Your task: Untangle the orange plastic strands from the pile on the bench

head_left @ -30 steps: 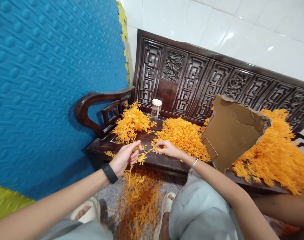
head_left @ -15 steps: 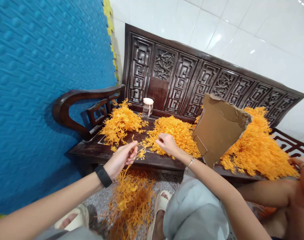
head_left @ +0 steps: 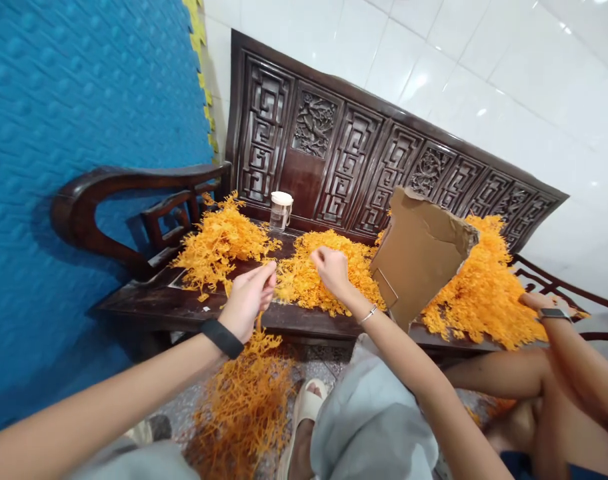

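Observation:
My left hand (head_left: pixel 250 297) is closed above the front edge of the dark wooden bench, thumb pressed against the fingers. A thin orange branching sprig (head_left: pixel 259 323) runs through it, its stem showing below the fist. My right hand (head_left: pixel 331 272) is closed too, in front of the middle pile of orange sprigs (head_left: pixel 354 257); whatever its fingers hold is hidden. Another orange pile (head_left: pixel 224 237) lies on the bench to the left. Below my left hand, a large heap of orange sprigs (head_left: pixel 247 407) rests on the floor between my feet.
A lidded clear cup (head_left: pixel 281 212) stands against the carved bench back (head_left: pixel 304 180). A bent cardboard piece (head_left: pixel 421 250) separates the middle pile from a bigger orange pile (head_left: pixel 489 293). Another person's hand (head_left: pixel 544 303) touches that pile. Blue foam matting (head_left: pixel 84 87) covers the left side.
The view has shifted, moving the bench leftward. Both hands sit farther right over the bench, still closed. The loose sprig between them no longer shows clearly. The other person's hand has come farther into view.

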Demonstrator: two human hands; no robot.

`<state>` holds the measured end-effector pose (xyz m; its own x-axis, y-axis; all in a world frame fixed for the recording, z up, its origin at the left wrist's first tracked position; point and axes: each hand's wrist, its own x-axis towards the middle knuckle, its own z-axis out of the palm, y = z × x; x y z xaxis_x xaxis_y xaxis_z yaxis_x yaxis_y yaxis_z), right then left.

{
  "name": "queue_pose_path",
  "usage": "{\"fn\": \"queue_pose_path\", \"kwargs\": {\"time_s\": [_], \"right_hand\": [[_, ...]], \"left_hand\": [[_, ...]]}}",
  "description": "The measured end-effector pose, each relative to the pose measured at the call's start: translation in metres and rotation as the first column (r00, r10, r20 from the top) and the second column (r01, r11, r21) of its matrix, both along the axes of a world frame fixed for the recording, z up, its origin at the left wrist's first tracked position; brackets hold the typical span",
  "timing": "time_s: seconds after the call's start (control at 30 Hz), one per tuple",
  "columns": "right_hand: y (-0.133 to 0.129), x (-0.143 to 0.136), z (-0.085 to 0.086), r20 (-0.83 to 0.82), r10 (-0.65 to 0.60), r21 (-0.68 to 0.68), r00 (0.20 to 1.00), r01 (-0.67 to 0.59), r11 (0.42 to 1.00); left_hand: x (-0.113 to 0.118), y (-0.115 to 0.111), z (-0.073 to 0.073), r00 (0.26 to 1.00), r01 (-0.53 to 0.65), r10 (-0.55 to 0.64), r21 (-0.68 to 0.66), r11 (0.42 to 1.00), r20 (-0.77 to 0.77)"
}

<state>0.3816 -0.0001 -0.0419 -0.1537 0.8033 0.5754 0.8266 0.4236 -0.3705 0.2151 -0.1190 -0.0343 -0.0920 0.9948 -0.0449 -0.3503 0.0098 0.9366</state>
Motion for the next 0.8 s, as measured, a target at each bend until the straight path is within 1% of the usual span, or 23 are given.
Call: {"fn": "queue_pose_path", "kwargs": {"time_s": [0.07, 0.1, 0.13, 0.17, 0.2, 0.27, 0.3, 0.37, 0.47, 0.53, 0.6, 0.7, 0.8], "right_hand": [[0.013, 0.035, 0.004, -0.178, -0.136, -0.043, 0.975, 0.131, 0.990], [0.019, 0.055, 0.005, -0.261, -0.181, -0.027, 0.948, 0.180, 0.983], [0.025, 0.076, 0.005, -0.331, -0.196, 0.014, 0.923, 0.213, 0.977], [0.031, 0.096, 0.004, -0.359, -0.186, 0.077, 0.915, 0.228, 0.971], [0.035, 0.112, 0.001, -0.374, -0.177, 0.118, 0.910, 0.237, 0.964], [0.043, 0.134, -0.006, -0.369, -0.178, 0.107, 0.912, 0.232, 0.967], [0.046, 0.139, -0.011, -0.356, -0.180, 0.083, 0.917, 0.223, 0.971], [0.053, 0.139, -0.019, -0.329, -0.175, 0.035, 0.928, 0.198, 0.980], [0.063, 0.130, -0.028, -0.314, -0.151, 0.002, 0.937, 0.160, 0.987], [0.070, 0.125, -0.033, -0.312, -0.139, -0.019, 0.940, 0.140, 0.990], [0.075, 0.123, -0.036, -0.311, -0.131, -0.033, 0.941, 0.127, 0.991], [0.078, 0.122, -0.040, -0.293, -0.115, -0.031, 0.949, 0.111, 0.993], [0.079, 0.123, -0.043, -0.260, -0.087, -0.017, 0.962, 0.085, 0.996]], "left_hand": [[-0.005, -0.010, 0.004, 1.000, 0.020, -0.020, -0.056, 0.998, -0.005], [-0.010, -0.015, 0.006, 0.998, 0.057, -0.058, -0.080, 0.995, -0.009], [-0.015, -0.020, 0.009, 0.994, 0.109, -0.111, -0.096, 0.989, -0.018], [-0.020, -0.024, 0.011, 0.989, 0.137, -0.140, -0.070, 0.988, -0.047], [-0.025, -0.027, 0.013, 0.987, 0.136, -0.138, -0.024, 0.990, -0.088], [-0.032, -0.030, 0.012, 0.981, 0.101, -0.096, 0.020, 0.995, -0.166], [-0.034, -0.030, 0.009, 0.978, 0.091, -0.088, 0.008, 0.996, -0.190], [-0.035, -0.028, -0.002, 0.971, 0.113, -0.127, -0.076, 0.991, -0.205], [-0.032, -0.022, -0.020, 0.961, 0.185, -0.223, -0.219, 0.958, -0.163], [-0.031, -0.018, -0.028, 0.963, 0.188, -0.230, -0.262, 0.947, -0.139], [-0.033, -0.015, -0.030, 0.969, 0.166, -0.205, -0.253, 0.953, -0.139], [-0.039, -0.014, -0.029, 0.973, 0.145, -0.178, -0.210, 0.967, -0.149], [-0.044, -0.016, -0.028, 0.974, 0.141, -0.174, -0.214, 0.966, -0.143]]}}
